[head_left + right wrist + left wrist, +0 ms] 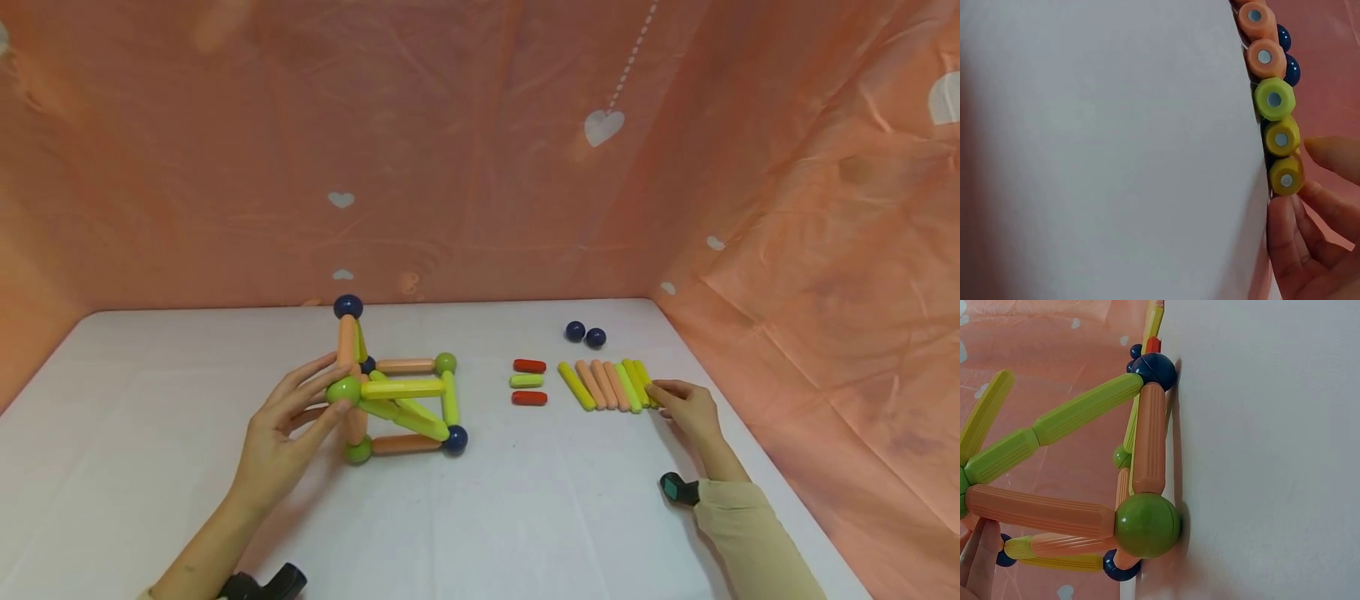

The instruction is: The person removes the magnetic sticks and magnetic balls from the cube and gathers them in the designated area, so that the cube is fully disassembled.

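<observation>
The left hand (277, 437) grips the frame (405, 388) at a green ball (344, 391). The right hand (686, 410), much the nearer, touches the row's end yellow stick (1285, 180), though whether it pinches I cannot tell. That stick lies on the counter (480, 525), well right of the frame, pointing away, far end slanting left.

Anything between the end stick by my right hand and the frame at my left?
Yes: the row's other sticks, then three short rods, two red, one green, lie between that stick and the frame.
</observation>
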`<state>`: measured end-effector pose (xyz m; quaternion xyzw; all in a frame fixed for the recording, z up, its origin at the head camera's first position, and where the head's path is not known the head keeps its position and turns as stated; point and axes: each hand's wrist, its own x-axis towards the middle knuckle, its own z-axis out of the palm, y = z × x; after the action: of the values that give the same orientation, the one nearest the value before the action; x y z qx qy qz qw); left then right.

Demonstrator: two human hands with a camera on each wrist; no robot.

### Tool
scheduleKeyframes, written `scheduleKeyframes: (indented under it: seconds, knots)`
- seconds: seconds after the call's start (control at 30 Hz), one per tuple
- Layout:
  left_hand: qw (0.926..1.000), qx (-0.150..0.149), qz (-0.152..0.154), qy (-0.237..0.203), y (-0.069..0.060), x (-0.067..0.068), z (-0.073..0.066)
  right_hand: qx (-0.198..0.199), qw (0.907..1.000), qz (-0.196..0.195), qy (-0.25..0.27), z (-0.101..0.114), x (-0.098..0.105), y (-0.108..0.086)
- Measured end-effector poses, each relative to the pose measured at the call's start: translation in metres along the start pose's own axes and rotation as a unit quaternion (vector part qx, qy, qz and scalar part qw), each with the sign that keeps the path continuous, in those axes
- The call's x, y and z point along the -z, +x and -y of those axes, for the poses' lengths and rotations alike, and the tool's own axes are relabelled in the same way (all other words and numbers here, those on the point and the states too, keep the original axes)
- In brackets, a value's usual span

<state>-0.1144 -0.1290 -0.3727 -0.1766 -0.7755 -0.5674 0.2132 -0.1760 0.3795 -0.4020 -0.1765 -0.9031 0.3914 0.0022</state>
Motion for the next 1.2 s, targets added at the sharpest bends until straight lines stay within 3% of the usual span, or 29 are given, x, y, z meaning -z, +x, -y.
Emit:
scheduleKeyframes:
  seconds: [0.3,0.53,0.8,1.2]
  knots:
    - [1.0,0.003,-0.002,-0.005,0.0,0.0,0.0,0.002,0.9968,-0.075,0.029,0.02,-0.006,-0.013]
    - [1.0,0.008,0.0,-0.003,0.0,0.001,0.0,0.061,0.9906,-0.102,0.069,0.04,-0.019,-0.023]
    - [0.9999,0.007,0.0,-0.008,0.0,0.0,0.0,0.141,0.9803,-0.086,0.107,0.057,-0.034,-0.029]
    - [0.9998,0.018,-0.001,-0.003,0.0,0.0,0.0,0.15,0.9805,-0.048,0.118,0.075,-0.046,-0.039]
